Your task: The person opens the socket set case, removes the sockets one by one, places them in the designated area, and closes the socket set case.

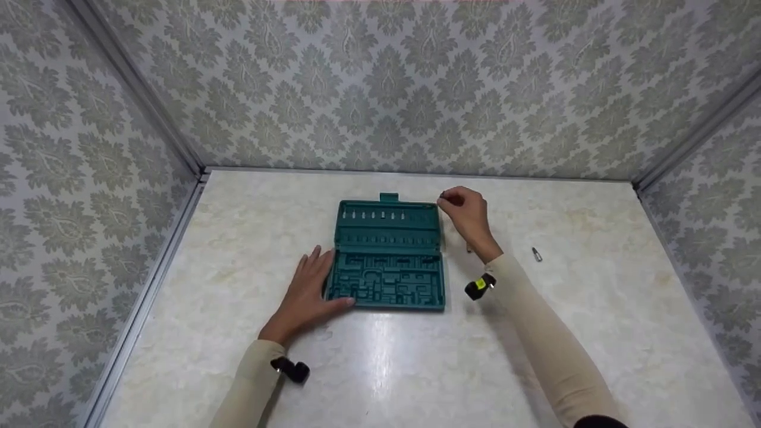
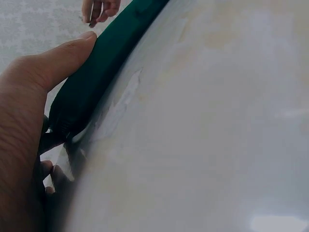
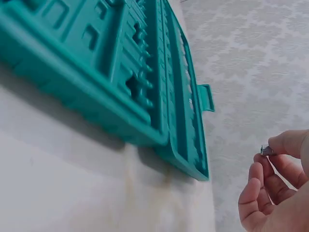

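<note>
An opened green plastic tool case point(image 1: 386, 279) lies on the table, its lid point(image 1: 386, 233) folded back. Several small silver bits point(image 1: 373, 215) stand in a row along the lid's far side. At the case's near left corner is my left hand point(image 1: 306, 291); the thumb rests on the front rim and the straight fingers lie along the left side. Beyond the lid's far right corner, my right hand point(image 1: 469, 214) pinches a small metal bit point(image 3: 266, 150) between thumb and fingertip. The other fingers of that hand are loosely bent.
A loose bit point(image 1: 537, 254) with a dark tip lies on the table point(image 1: 594, 333) to the right. Another small piece point(image 1: 468, 248) shows partly beside the right wrist. A latch tab point(image 1: 389, 197) sticks out from the lid's far edge. Patterned panels point(image 1: 386, 89) surround the table.
</note>
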The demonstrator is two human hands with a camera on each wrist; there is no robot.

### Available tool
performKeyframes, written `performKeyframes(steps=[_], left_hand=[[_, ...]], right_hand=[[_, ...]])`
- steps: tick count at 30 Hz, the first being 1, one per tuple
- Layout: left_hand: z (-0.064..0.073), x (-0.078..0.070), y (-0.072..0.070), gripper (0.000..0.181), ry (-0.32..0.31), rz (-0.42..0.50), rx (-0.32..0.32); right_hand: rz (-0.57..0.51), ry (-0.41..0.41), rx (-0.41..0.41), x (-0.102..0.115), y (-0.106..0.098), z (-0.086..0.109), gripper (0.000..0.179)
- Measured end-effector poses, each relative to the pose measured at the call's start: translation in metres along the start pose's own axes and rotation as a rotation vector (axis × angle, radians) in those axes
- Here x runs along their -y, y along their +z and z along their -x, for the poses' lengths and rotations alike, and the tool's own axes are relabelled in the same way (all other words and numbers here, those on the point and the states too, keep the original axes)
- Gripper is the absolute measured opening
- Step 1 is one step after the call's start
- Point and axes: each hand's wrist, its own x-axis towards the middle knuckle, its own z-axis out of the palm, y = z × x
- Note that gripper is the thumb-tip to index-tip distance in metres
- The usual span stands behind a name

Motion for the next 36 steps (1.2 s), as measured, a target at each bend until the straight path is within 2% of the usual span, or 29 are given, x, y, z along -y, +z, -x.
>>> performKeyframes(steps=[6,15,23,27,36], left_hand=[[-0.001,0.002,0.0,0.126,-0.019,0.008,0.003],[0.0,0.0,0.0,0.125,-0.022,0.012,-0.001],[0.0,-0.001,0.0,0.125,-0.03,0.011,0.008],[0.0,-0.002,0.0,0.126,-0.034,-0.007,0.015],[0.0,-0.003,-0.001,0.127,-0.027,0.004,0.014]], right_hand=[[-0.022,-0.027,-0.045,-0.006,-0.022,0.019,0.02],[-0.03,0.053,-0.144,-0.034,-0.04,0.054,0.025],[-0.062,0.109,-0.221,-0.051,-0.045,0.079,0.023],[-0.082,0.11,-0.249,-0.056,-0.042,0.088,0.021],[0.008,0.146,-0.315,-0.069,-0.041,0.094,0.017]])
